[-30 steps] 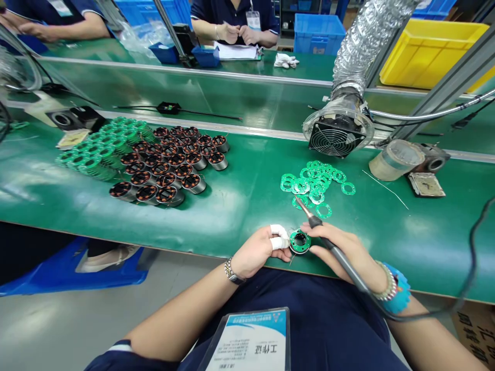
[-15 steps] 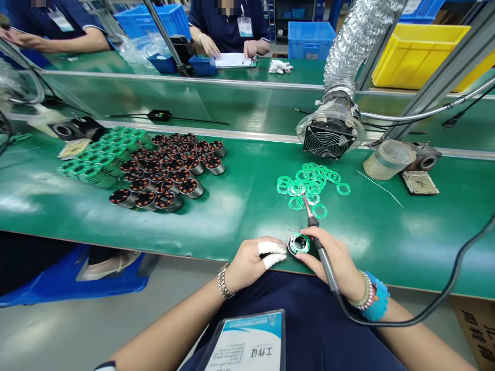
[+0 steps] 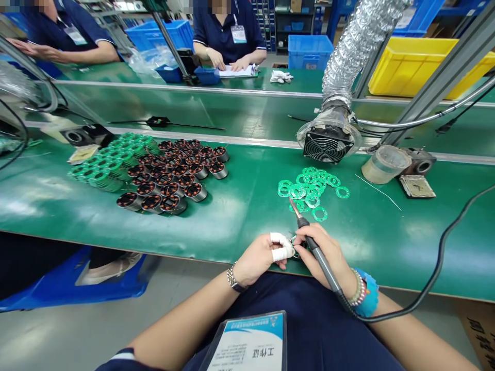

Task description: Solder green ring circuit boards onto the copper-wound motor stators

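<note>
My left hand (image 3: pixel 266 256), with white wraps on two fingers, closes its fingertips at the left side of a small round motor part (image 3: pixel 297 248) near the table's front edge. My right hand (image 3: pixel 327 255) has a soldering iron (image 3: pixel 319 257) lying in it, the tip pointing up and away to the left. The right fingertips touch the same part and hide much of it. Loose green ring boards (image 3: pixel 319 214) lie in a pile beyond the hands. Whether the left fingertips pinch a wire or the part's rim is too small to tell.
Copper-wound motor parts (image 3: pixel 195 191) and stacked green boards (image 3: pixel 102 178) stand on the left of the green table (image 3: pixel 232 221). A fan (image 3: pixel 327 147) hangs from a foil duct beyond the pile. At right are a cup (image 3: pixel 386 164) and a sponge tray (image 3: pixel 417 186). Two people sit across.
Both hands have drawn together over the part and now cover more of it. The iron's tip has swung left. The view has shifted slightly.
</note>
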`<state>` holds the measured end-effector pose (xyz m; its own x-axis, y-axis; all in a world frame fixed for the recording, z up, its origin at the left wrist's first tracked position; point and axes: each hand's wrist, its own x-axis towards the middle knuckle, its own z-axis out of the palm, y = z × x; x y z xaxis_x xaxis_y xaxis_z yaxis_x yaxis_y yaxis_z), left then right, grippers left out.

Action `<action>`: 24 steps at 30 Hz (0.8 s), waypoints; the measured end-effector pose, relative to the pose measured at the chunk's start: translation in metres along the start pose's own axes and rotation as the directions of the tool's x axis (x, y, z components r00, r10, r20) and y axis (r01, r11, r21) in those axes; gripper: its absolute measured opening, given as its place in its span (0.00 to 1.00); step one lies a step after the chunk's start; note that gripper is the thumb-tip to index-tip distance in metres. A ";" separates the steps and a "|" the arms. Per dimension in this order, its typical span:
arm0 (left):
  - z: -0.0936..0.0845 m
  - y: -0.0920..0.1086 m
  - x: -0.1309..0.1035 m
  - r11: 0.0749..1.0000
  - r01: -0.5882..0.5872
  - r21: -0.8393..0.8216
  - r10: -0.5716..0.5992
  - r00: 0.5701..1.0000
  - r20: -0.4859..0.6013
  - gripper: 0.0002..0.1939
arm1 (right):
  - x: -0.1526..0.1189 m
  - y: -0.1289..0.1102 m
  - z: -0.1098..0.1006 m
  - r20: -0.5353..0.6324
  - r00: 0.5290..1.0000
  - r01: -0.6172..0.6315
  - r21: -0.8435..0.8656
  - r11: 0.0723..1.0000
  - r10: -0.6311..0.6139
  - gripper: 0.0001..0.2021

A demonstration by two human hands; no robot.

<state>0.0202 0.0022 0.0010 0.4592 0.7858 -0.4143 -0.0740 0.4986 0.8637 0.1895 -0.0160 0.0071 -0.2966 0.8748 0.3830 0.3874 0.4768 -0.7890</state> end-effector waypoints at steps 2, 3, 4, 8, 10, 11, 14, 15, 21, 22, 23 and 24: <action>0.001 -0.001 -0.002 1.000 0.000 -0.006 0.000 1.000 -0.011 0.14 | 0.000 0.001 0.004 -0.006 1.000 0.003 -0.018 1.000 -0.003 0.13; 0.001 -0.001 -0.003 1.000 0.002 -0.013 -0.002 1.000 -0.018 0.13 | 0.000 0.001 0.005 -0.005 1.000 0.003 -0.036 0.999 -0.004 0.13; 0.001 -0.002 -0.004 1.000 0.005 -0.023 -0.005 1.000 -0.026 0.13 | -0.001 0.000 0.006 -0.004 1.000 0.006 -0.056 0.998 -0.007 0.13; 0.002 -0.004 -0.007 0.998 0.040 -0.051 -0.042 0.998 -0.036 0.11 | -0.002 -0.005 0.001 -0.023 1.000 0.010 -0.086 0.996 -0.012 0.11; 0.002 -0.004 -0.007 0.997 0.059 -0.050 -0.061 0.997 -0.040 0.10 | -0.003 -0.008 -0.007 -0.056 0.998 -0.007 -0.075 0.997 0.002 0.11; 0.002 -0.004 -0.007 0.997 0.066 -0.051 -0.068 0.997 -0.041 0.10 | -0.005 -0.009 -0.012 -0.066 0.998 -0.014 -0.070 0.997 0.009 0.10; 0.001 -0.004 -0.005 0.995 0.078 -0.057 -0.080 0.996 -0.045 0.10 | -0.012 -0.013 -0.027 -0.060 0.998 0.000 -0.061 0.998 -0.003 0.10; 0.001 -0.003 -0.005 0.995 0.077 -0.060 -0.080 0.996 -0.048 0.10 | -0.015 -0.014 -0.032 -0.048 0.999 0.020 -0.058 0.998 -0.023 0.11; 0.001 -0.004 -0.005 0.997 0.063 -0.041 -0.065 0.997 -0.039 0.10 | -0.026 -0.023 -0.049 -0.010 0.998 0.059 0.047 0.997 -0.058 0.13; 0.001 -0.004 -0.005 0.997 0.063 -0.042 -0.065 0.997 -0.043 0.10 | -0.026 -0.024 -0.049 -0.003 0.999 0.045 0.061 0.997 -0.045 0.12; 0.001 -0.004 -0.005 0.997 0.061 -0.047 -0.064 0.997 -0.048 0.10 | -0.026 -0.025 -0.048 0.004 0.999 0.037 0.070 0.997 -0.037 0.12; 0.001 -0.004 -0.005 0.997 0.060 -0.051 -0.063 0.997 -0.051 0.10 | -0.025 -0.026 -0.048 0.009 0.999 0.030 0.075 0.997 -0.031 0.12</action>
<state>0.0188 -0.0045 -0.0003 0.4169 0.7707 -0.4820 -0.0915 0.5631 0.8213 0.2286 -0.0460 0.0407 -0.3161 0.8588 0.4031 0.3115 0.4953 -0.8109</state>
